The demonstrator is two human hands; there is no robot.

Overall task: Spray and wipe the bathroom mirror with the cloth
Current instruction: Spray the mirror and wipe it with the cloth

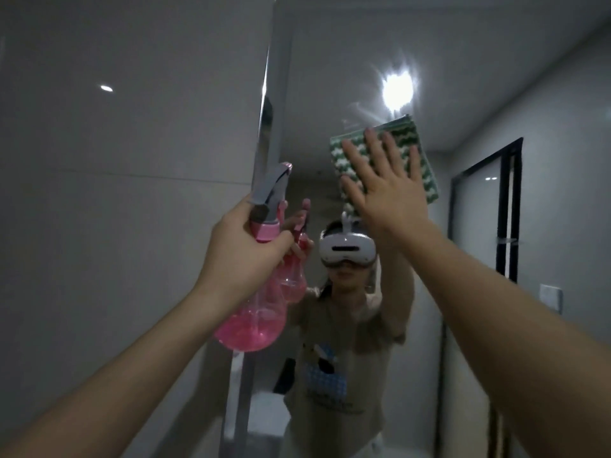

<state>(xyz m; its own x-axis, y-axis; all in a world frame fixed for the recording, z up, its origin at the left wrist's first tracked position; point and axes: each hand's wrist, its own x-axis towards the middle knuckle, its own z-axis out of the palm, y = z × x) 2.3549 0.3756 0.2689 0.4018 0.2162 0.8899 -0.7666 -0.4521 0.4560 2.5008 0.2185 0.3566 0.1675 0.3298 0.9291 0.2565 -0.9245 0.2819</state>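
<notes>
Fingers (385, 150) of the right hand (386, 190), spread flat, press the green-and-white woven cloth (420, 150) against the mirror (479, 77), cloth extending toward one o'clock; the left hand (241, 256) grips the pink plastic spray bottle (261, 312).

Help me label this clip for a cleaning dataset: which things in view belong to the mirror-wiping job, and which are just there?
Part of the job:
mirror
green and white cloth, pressed to the glass by the flat right hand
pink spray bottle, gripped by the left hand

Just there:
grey wall tiles
reflected black-framed door
reflected ceiling light
</notes>
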